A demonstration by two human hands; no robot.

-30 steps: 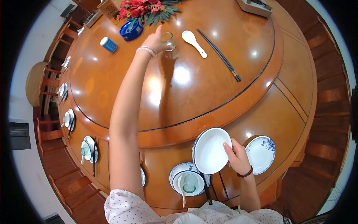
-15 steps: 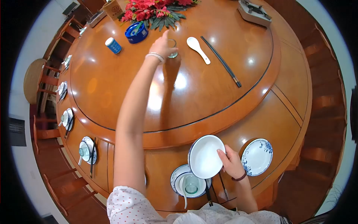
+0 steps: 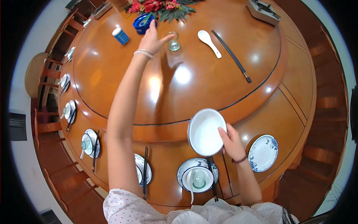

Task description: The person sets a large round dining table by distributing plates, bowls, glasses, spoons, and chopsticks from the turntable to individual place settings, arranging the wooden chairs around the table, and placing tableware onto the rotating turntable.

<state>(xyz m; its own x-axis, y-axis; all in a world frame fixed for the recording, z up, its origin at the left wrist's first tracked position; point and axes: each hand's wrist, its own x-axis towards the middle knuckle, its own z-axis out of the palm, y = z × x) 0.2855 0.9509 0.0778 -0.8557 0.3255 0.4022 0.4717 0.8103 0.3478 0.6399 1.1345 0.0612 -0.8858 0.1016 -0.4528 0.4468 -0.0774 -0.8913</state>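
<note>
My left hand (image 3: pixel 153 40) reaches over the raised round panel, fingers apart, its thumb beside the rim of an upright clear glass (image 3: pixel 174 42). My right hand (image 3: pixel 232 143) grips a white bowl (image 3: pixel 207 131) by its right edge, the inside turned toward me. Right of the glass lie a white spoon (image 3: pixel 209 43) and dark chopsticks (image 3: pixel 232 56). A blue-patterned plate (image 3: pixel 263 153) rests to the right of my right hand. Below the held bowl is a place setting with a green-tinted glass (image 3: pixel 199 179) in a bowl on a plate.
A blue container (image 3: pixel 143 24), a blue-and-white canister (image 3: pixel 120 36) and red flowers (image 3: pixel 153 6) stand at the back. A portable stove (image 3: pixel 264 12) is at the back right. More place settings (image 3: pixel 91 143) line the left edge, with chairs around the table.
My left hand has shifted slightly left of the glass, its fingers more spread. My right hand has lifted the bowl away from the setting below. The view has shifted a little.
</note>
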